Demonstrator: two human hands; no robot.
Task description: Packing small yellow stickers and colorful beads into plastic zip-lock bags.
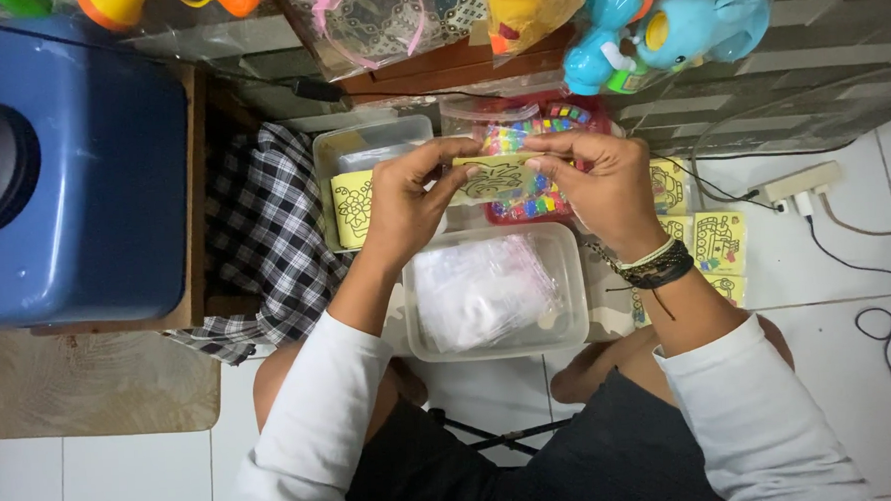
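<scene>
Yellow card (pixel 497 178) pinched btwn both hands, left (pixel 400 204) & right (pixel 603 188), over tub (pixel 567 275).

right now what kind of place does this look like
Probably a home floor used for packing small craft goods. Both hands, left hand and right hand, hold a yellow picture card over a clear tub of plastic bags, with bagged toys hanging above the white tiled floor.

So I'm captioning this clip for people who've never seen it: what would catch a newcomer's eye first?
First, the two hands, left hand and right hand, holding a small yellow picture card between them at the centre. Just below sits a clear plastic tub of small clear bags. A big blue container fills the left side, and bagged blue toys hang at top right.
</scene>
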